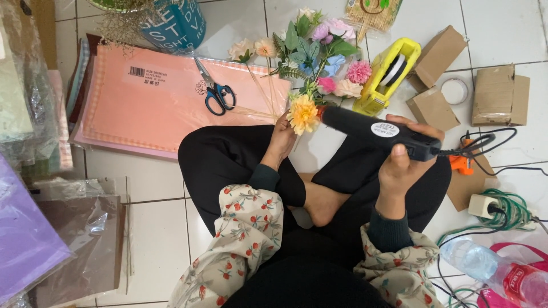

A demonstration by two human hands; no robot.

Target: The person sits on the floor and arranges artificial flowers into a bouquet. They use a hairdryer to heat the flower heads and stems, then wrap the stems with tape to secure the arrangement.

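My right hand grips a black glue gun with its nozzle pointing left at an orange artificial flower. My left hand holds that flower by its base, above my crossed legs in black trousers. Just beyond the flower lies a bunch of artificial flowers in pink, purple, blue and cream with green leaves. The gun's black cord runs off to the right.
Pink paper sheets with black-handled scissors lie at the upper left. A yellow tape dispenser, small cardboard boxes, a tape roll, a power strip with cables and a plastic bottle are on the right.
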